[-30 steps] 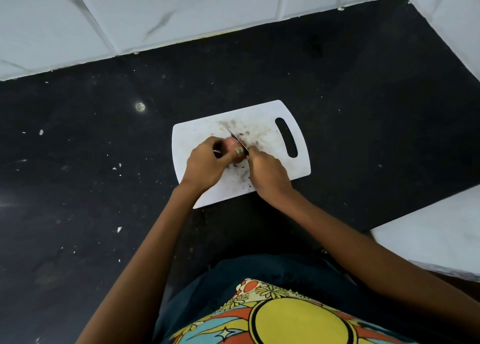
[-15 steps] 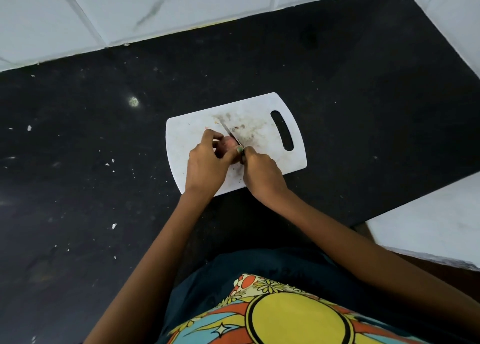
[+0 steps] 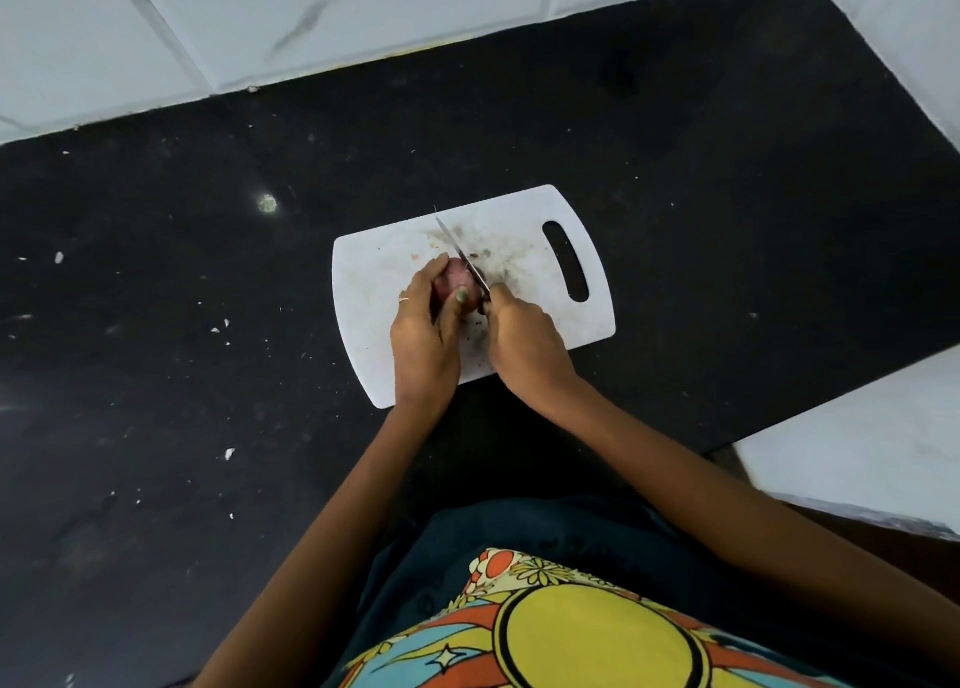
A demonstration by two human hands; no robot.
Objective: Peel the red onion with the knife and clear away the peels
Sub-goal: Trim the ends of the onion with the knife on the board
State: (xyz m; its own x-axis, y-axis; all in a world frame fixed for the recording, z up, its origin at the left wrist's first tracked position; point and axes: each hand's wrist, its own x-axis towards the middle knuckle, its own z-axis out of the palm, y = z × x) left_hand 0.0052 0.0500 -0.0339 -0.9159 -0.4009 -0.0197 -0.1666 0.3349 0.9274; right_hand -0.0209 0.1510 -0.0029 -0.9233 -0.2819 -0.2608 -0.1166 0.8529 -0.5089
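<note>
A small red onion [image 3: 457, 277] rests on the white cutting board [image 3: 524, 230]. My left hand [image 3: 423, 339] wraps around it from the left, thumb over its near side, so much of the onion is hidden. My right hand [image 3: 524, 347] grips the knife [image 3: 460, 253] by its handle, which is hidden in the fist. The thin blade lies against the onion's right side and points up and to the left. Dark smears and small peel scraps [image 3: 491, 261] mark the board beside the blade.
The board lies on a black countertop [image 3: 208, 375] dotted with white crumbs. White marble tiles [image 3: 311, 22] border it at the back and right. A white ledge [image 3: 857, 453] sits at the near right.
My left hand has shifted its grip and turned the onion. The blade now stands steeper against the onion, its tip reaching farther up the board. The camera view has shifted a little.
</note>
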